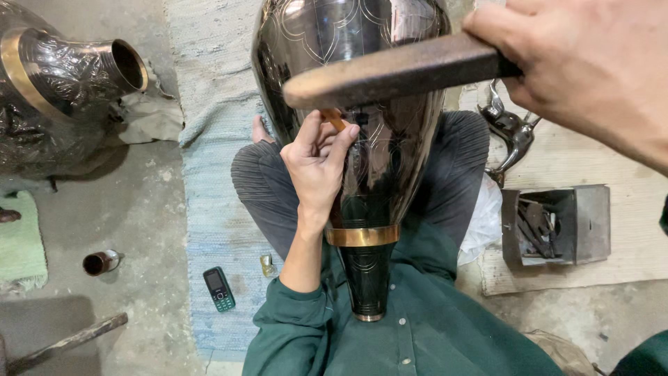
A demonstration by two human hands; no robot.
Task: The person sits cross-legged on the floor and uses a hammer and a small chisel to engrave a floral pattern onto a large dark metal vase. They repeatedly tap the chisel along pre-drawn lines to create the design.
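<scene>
- Right hand (591,69), nearest the camera and above the vase: fingers closed around the thick end of a worn wooden mallet (396,69), whose flat length lies across the upper body of the vase, raised a little clear of it.
- Dark metal vase (355,139): lies along the person's lap, narrow neck toward the body, wide belly away. Brass-coloured band (362,235) circles the neck. Fine engraved scallop lines show on the blackened belly.
- Left hand (316,163), on the near-left face of the vase: thumb and fingers pinched shut on a small chisel (336,118) with an orange-brown top, its tip set against the metal.
- Judgement: the step in hand is engraving, chisel placed and mallet poised. The next move calls for a light, square tap on the chisel head while the left hand holds the tip on its line; a slip could scratch the finish.
- Left of the vase, on the blue mat (209,139): a small mobile phone (218,289).
- Right of the vase: an open metal box of tools (553,226).
- Far left of the vase: a second embossed vessel (62,76) lying on its side.
</scene>
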